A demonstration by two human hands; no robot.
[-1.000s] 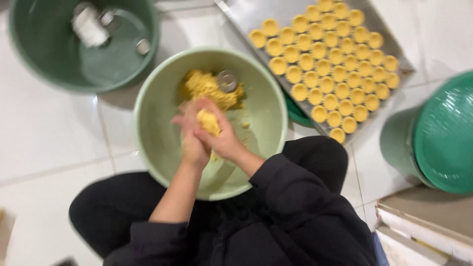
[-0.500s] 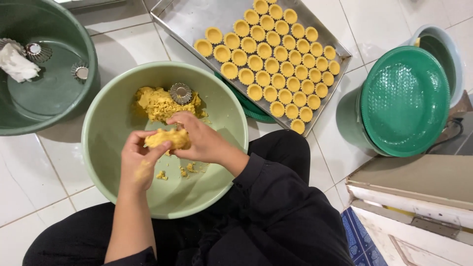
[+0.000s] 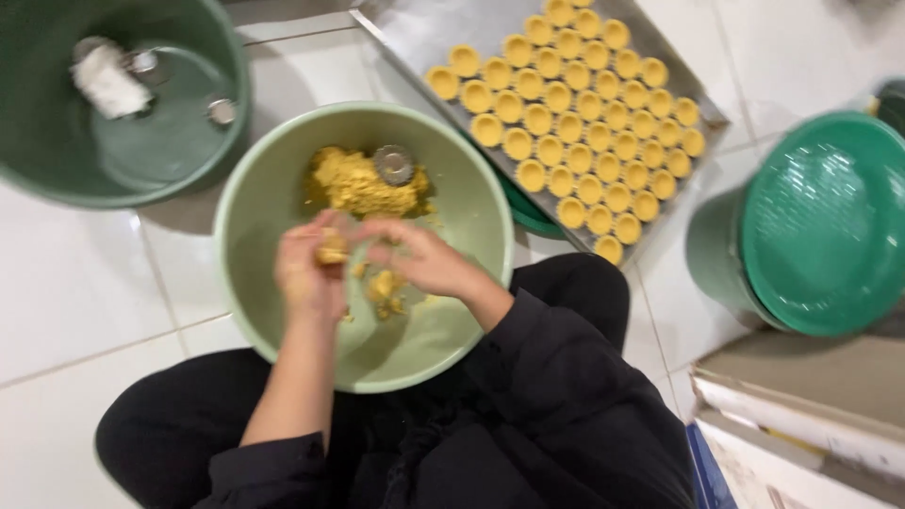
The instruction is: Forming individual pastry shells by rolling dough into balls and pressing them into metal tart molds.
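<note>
We see a white tiled floor [image 3: 75, 292] with the person seated on it in dark clothing, knees drawn up around a pale green bowl [image 3: 471, 203]. Both forearms reach forward over the bowl, and the hands meet above its middle. The left hand [image 3: 306, 273] is cupped, its fingers curled around a small lump of yellow dough [image 3: 332, 250]; the right hand [image 3: 415, 256] comes in from the other side, fingers bent and pressing at that same lump, though motion blur keeps us from telling exactly how the fingertips sit. Inside the bowl, a larger mound of crumbly dough [image 3: 353, 184] lies against the far wall with a small round metal mould [image 3: 393, 163] resting on it, and loose crumbs [image 3: 385, 287] are scattered under the hands. To the upper left stands a dark green basin [image 3: 38, 170] holding something white and a couple of small metal pieces. Beyond the bowl, a metal baking tray [image 3: 415, 33] carries rows of small yellow tart shells [image 3: 575, 123]. At the right, a green lidded bucket [image 3: 820, 226] stands near stacked boxes [image 3: 801, 405].
</note>
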